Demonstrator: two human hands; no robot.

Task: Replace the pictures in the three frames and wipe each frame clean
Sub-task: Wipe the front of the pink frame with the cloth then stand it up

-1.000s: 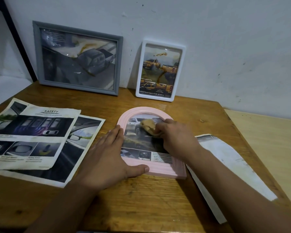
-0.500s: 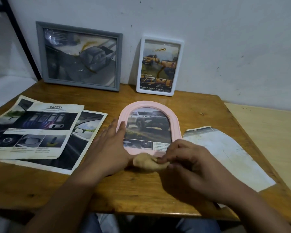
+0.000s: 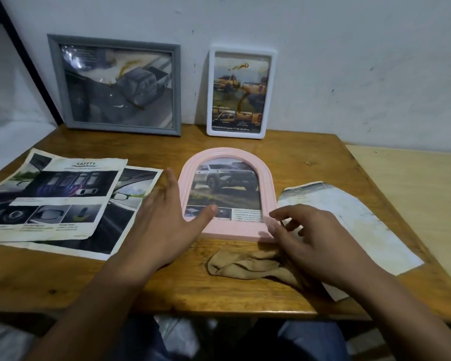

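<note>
One pink frame (image 3: 227,196) lies flat, arch toward wall, long axis front-back. We've dropped cloth (image 3: 248,265); left hand (image 3: 164,222) & right hand (image 3: 313,241) now spread, empty.

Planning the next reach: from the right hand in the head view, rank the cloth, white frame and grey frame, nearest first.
1. Cloth: on the table, just left of the right hand, partly under it.
2. White frame: leaning on the wall, straight behind.
3. Grey frame: leaning on the wall, far back left.
</note>
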